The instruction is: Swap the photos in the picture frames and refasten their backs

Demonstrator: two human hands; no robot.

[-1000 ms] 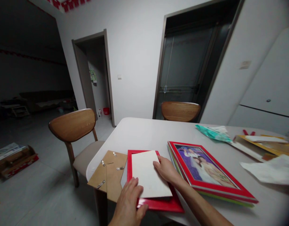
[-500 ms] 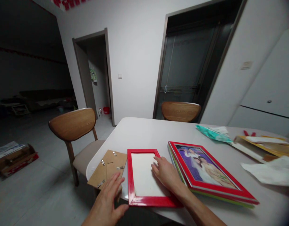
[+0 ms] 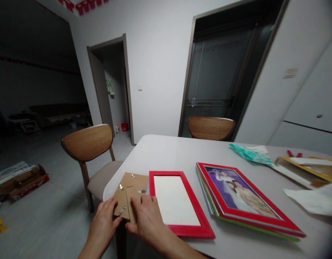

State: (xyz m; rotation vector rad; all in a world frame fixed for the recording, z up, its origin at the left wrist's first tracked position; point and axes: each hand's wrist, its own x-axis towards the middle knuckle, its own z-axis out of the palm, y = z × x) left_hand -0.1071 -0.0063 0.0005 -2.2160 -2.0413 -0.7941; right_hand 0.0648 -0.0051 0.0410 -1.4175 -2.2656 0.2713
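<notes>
A brown picture-frame backing board (image 3: 125, 191) with small metal clips lies at the table's left edge. My left hand (image 3: 103, 217) pinches its near left corner, thumb by the lower clip. My right hand (image 3: 147, 213) grips its near right side, fingers on top and thumb at the near edge. Just right of the board lies a red picture frame (image 3: 191, 194) with a white sheet (image 3: 175, 199) inside it. My right hand overlaps the frame's left side and hides part of it.
A stack of frames, topped by a red-framed wedding photo (image 3: 241, 190), lies to the right. Beyond it are a teal wrapper (image 3: 249, 154), a cardboard packet (image 3: 303, 167) and white paper (image 3: 314, 198). Wooden chairs (image 3: 87, 142) stand left of and behind the table (image 3: 166, 151).
My right hand has left the white sheet and moved left onto the backing board. My left hand has closed on the board's near left corner. The view has shifted slightly left.
</notes>
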